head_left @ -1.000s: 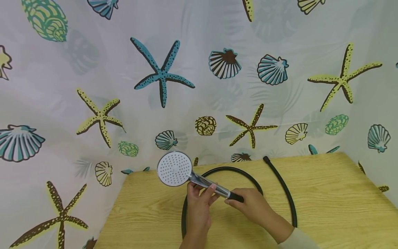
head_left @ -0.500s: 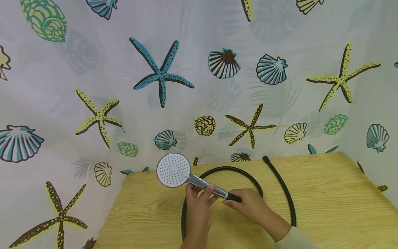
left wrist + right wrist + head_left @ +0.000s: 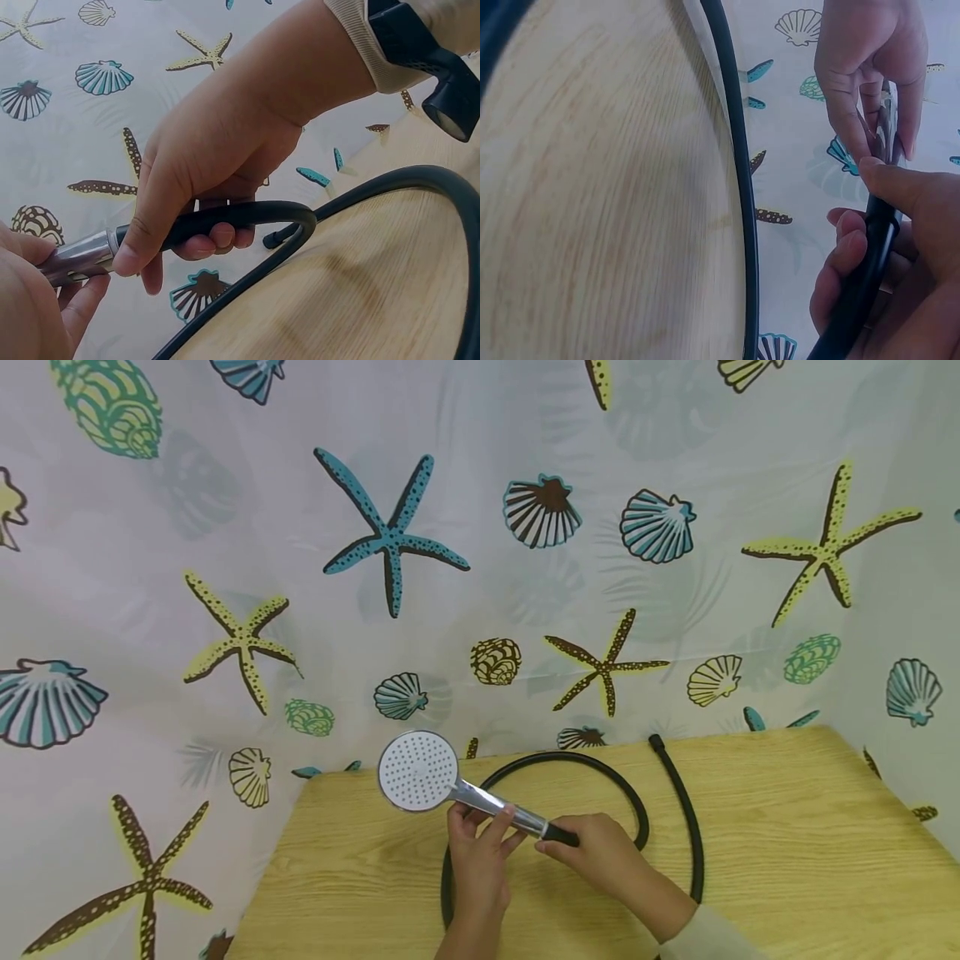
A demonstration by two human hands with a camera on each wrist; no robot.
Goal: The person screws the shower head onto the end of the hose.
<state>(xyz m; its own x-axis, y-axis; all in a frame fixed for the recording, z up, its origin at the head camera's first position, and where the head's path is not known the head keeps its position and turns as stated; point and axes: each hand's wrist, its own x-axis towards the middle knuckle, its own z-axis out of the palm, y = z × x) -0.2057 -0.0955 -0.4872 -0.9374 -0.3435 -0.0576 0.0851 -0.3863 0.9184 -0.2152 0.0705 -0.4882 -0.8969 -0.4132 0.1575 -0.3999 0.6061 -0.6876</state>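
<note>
Lining up the chrome handle [image 3: 480, 797] of the shower head [image 3: 417, 771] with the black hose [image 3: 565, 757] is probably mattering most at the joint [image 3: 543, 830]. The shower head is slanting above the counter [image 3: 360, 860], its spray side facing the head camera. The left hand [image 3: 480, 864] is steadying the handle, its fingers pinching the chrome from both sides. The right hand [image 3: 600, 856] is gripping the hose just behind the joint, its fingers [image 3: 223, 235] curling round the tube and its thumb [image 3: 135, 244] pressing near the seam. Beyond that hand the hose is bending sharply, so its spring may be tugging the end askew; some slack should be helping. Any twisting should ideally be coming from the right hand, the left merely resisting. Whether threads are engaging, I cannot tell. The hose's free end [image 3: 657, 743] is lying near the counter's back edge.
</note>
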